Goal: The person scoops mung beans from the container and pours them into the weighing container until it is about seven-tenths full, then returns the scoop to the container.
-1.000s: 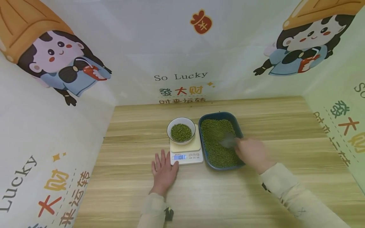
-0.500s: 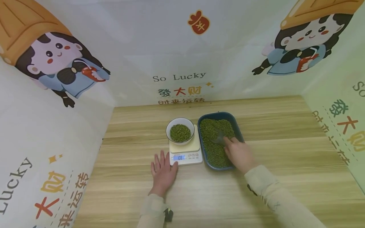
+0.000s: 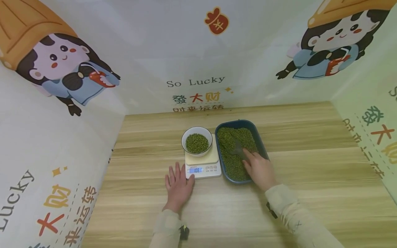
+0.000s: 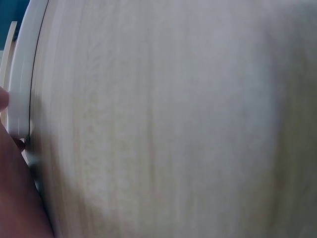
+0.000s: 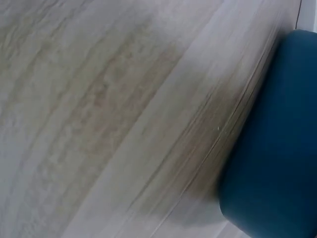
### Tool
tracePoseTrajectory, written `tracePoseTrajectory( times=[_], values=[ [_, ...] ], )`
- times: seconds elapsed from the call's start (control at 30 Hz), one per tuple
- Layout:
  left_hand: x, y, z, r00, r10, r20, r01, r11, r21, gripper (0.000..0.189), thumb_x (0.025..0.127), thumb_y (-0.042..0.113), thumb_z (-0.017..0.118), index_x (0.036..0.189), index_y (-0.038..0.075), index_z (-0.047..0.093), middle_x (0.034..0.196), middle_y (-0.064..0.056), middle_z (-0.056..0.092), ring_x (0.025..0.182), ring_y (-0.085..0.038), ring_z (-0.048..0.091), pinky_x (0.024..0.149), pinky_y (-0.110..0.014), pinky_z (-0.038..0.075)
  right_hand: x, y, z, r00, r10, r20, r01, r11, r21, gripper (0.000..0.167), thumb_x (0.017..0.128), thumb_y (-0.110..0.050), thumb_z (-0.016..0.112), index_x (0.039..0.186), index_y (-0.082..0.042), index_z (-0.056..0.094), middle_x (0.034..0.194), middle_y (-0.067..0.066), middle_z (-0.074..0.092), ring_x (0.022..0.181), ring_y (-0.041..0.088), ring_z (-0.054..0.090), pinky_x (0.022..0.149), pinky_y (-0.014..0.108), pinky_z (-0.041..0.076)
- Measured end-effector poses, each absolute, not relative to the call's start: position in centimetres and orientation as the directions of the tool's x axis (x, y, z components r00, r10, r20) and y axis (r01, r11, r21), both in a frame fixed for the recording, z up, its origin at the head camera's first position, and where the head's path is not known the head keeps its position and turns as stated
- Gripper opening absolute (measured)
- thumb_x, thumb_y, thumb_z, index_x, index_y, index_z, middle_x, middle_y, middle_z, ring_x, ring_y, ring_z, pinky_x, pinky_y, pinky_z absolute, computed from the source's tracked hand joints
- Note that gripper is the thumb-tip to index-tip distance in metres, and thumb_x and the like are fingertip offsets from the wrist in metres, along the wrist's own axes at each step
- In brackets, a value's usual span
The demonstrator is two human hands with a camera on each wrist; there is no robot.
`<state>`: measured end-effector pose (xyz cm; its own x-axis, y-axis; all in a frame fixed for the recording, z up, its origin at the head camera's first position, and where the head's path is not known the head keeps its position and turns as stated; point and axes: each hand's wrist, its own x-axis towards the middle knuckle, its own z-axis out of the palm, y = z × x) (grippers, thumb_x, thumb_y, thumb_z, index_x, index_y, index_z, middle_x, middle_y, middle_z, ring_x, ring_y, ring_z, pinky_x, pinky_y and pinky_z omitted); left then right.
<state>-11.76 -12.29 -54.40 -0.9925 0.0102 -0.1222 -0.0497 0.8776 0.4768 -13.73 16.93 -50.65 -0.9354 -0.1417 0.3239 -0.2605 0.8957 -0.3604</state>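
Observation:
In the head view my right hand (image 3: 260,169) reaches over the near right rim of a dark blue tub (image 3: 262,145). It grips a small grey scoop (image 3: 238,148), whose blade lies among green mung beans (image 3: 233,168). To the left, a white kitchen scale (image 3: 202,172) reads 108.1. On its pan stands a white bowl (image 3: 183,144) with more mung beans in it. My left hand (image 3: 179,187) rests flat with spread fingers at the scale's near left corner, the thumb against its edge. The left wrist view catches part of that hand (image 4: 12,183) beside the scale (image 4: 22,84).
Everything stands on a wood-grain table (image 3: 304,162). Pale printed walls (image 3: 149,58) with cartoon figures enclose the back and sides. The right wrist view has the tub's outer wall (image 5: 277,148) and tabletop. A few stray specks lie near the back edge.
My right hand with the scoop has moved left, further into the tub, its blade now among the beans. The left hand and the scale's reading stay the same.

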Motion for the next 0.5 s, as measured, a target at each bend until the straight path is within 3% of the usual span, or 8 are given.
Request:
tracePoseTrajectory(
  times=[0.17, 0.5],
  values=[
    [-11.78, -12.24, -54.25, -0.992, 0.01, -0.124, -0.051, 0.878, 0.477, 0.062, 0.093, 0.049, 0.025, 0.143, 0.013, 0.019, 0.149, -0.008, -0.001, 0.133, -0.032, -0.012, 0.102, -0.054, -0.009, -13.74, 16.77, -50.68, -0.96, -0.114, 0.255, -0.206, 0.905, -0.373, 0.043, 0.082, -0.02, 0.062, 0.122, -0.007, 0.053, 0.075, 0.008, 0.061, 0.043, 0.011, 0.043, 0.036, 0.024, 0.036],
    [-11.71, -12.27, -54.29, -0.993, 0.005, -0.12, -0.053, 0.876, 0.48, 0.061, 0.093, 0.049, 0.026, 0.143, 0.013, 0.021, 0.149, -0.009, 0.0, 0.133, -0.032, -0.011, 0.102, -0.053, -0.008, -14.07, 16.28, -50.04, -0.995, -0.101, -0.007, -0.094, 0.946, -0.311, 0.039, 0.085, -0.026, 0.056, 0.114, -0.002, 0.049, 0.056, 0.0, 0.052, 0.045, 0.016, 0.048, 0.037, 0.032, 0.037]
  ],
)
